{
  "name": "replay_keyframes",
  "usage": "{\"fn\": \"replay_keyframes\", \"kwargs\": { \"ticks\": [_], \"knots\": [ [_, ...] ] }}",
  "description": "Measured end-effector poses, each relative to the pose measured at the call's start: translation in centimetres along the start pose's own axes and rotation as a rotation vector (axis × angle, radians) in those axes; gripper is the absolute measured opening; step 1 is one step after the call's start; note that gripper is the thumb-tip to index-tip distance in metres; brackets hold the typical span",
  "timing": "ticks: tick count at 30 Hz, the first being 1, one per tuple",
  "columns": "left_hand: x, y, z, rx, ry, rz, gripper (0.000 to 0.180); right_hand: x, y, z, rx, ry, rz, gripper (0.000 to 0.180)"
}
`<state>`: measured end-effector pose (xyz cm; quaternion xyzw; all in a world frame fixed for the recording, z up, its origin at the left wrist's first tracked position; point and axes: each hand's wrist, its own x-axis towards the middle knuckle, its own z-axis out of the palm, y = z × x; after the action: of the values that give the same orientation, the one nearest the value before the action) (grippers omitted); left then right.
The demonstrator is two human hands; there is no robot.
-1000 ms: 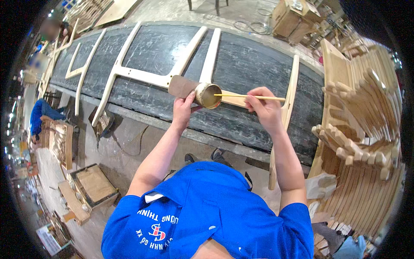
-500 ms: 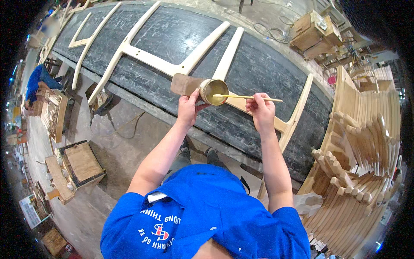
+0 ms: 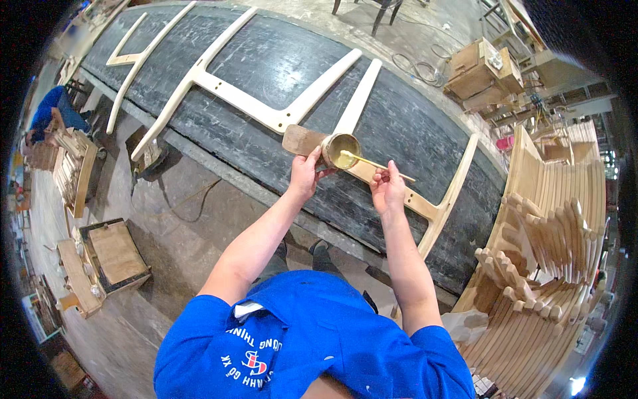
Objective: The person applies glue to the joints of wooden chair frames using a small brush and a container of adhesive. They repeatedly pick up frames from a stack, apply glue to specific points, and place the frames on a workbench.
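The left hand (image 3: pixel 306 175) clasps a can (image 3: pixel 327 151) while the right hand (image 3: pixel 389 189) closely pinches a thin stick (image 3: pixel 362 159), apparently mid-dip, the next move calling for a level can.

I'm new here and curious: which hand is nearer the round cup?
Left. The left hand holds the round cup by its left side; the right hand is apart, off to its right, holding the thin stick that reaches in.
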<state>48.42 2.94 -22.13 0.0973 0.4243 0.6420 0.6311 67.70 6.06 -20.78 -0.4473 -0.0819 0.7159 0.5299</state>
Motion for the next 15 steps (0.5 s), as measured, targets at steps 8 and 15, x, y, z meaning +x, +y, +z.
{"fn": "replay_keyframes", "kwargs": {
  "ticks": [8,15],
  "knots": [
    [0.3,0.5,-7.4,-0.065,0.193,0.101,0.025,2.0,-2.8,4.6,-0.79,-0.304,-0.489,0.018],
    [-3.1,2.0,-12.6,-0.104,0.23,0.155,0.026,3.8,-0.5,5.8,-1.294,-0.388,-0.657,0.021]
  ]
}}
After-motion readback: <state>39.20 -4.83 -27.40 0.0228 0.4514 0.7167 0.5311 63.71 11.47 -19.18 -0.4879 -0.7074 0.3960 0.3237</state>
